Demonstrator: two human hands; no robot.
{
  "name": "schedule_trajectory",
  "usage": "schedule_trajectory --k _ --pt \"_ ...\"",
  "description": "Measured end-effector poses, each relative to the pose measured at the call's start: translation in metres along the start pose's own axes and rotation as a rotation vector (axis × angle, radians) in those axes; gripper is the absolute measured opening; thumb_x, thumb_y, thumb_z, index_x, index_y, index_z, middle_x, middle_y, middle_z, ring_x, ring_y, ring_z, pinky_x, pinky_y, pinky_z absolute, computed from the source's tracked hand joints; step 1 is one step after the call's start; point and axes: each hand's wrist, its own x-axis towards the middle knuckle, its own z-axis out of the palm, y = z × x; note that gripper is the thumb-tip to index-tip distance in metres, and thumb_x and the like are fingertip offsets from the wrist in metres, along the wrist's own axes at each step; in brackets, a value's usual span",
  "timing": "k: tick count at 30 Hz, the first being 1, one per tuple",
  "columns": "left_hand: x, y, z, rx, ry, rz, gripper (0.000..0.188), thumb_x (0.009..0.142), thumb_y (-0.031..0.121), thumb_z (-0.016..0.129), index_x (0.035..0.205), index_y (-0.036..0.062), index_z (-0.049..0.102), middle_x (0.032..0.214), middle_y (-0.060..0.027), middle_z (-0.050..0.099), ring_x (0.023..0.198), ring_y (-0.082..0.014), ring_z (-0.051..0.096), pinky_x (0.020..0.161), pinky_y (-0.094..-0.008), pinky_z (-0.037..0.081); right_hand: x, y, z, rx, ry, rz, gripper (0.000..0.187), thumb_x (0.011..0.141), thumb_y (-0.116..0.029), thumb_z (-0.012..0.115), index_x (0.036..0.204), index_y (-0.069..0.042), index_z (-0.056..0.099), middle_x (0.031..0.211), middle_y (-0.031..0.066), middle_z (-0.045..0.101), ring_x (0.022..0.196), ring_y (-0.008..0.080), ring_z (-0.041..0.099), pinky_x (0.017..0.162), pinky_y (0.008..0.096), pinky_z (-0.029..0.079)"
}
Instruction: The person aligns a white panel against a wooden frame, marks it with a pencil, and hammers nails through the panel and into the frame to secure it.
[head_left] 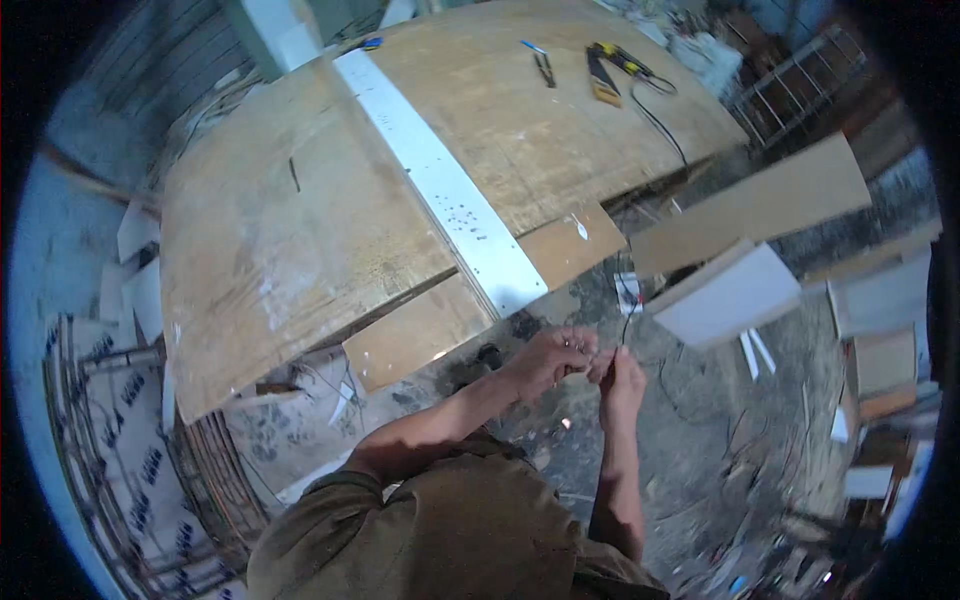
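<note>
My left hand [552, 362] and my right hand [621, 388] meet in front of my body, beyond the table's near edge. The fingers of both are curled and close together; anything between them is too small to make out. A dark cord [627, 325] hangs beside my right fingertips, and I cannot tell whether they touch it. Just ahead of my hands is the end of a long white board [505, 270], which lies across the wooden table [310, 220]. Small dark bits [465, 218], perhaps screws, are scattered on the board.
A corded yellow-and-black power tool [628, 62], a handsaw [601, 78] and pincers [544, 68] lie at the table's far right. Brown panel [760, 205] and white panel [730, 295] stand right of it. Metal frames [115, 450] are at left. Scraps litter the floor [700, 440].
</note>
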Motion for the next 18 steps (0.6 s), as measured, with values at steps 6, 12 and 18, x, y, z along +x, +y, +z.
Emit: schedule_trajectory --k 6,12,18 --pt "0.029 0.013 -0.061 0.262 0.351 -0.111 0.017 0.088 0.01 0.064 0.102 0.0002 0.063 0.094 -0.0045 0.065 0.081 -0.011 0.061 0.069 -0.0271 0.051 0.053 0.026 0.004 -0.341 -0.273 0.049 0.037 0.102 -0.029 0.049 0.096 0.003 0.067 0.082 0.0087 0.068 0.065 0.0123 0.06 0.06 0.0262 0.047" --pt "0.076 0.031 -0.164 0.512 0.556 0.231 0.015 0.094 0.003 0.049 0.106 -0.0034 0.056 0.074 -0.0061 0.058 0.066 -0.0124 0.058 0.056 -0.0279 0.048 0.136 0.037 0.007 -0.521 -0.401 0.059 0.026 0.097 -0.019 0.055 0.105 0.003 0.067 0.086 0.01 0.069 0.069 0.0135 0.065 0.061 0.026 0.049" --pt "0.081 0.093 -0.237 0.82 1.056 0.459 0.018 0.095 0.01 0.049 0.103 -0.0016 0.06 0.074 -0.0082 0.061 0.067 -0.0138 0.059 0.061 -0.0281 0.048 0.248 0.028 0.078 -0.609 -0.601 0.003 0.022 0.093 -0.013 0.056 0.104 0.003 0.067 0.087 0.0092 0.069 0.073 0.0143 0.065 0.064 0.0277 0.051"
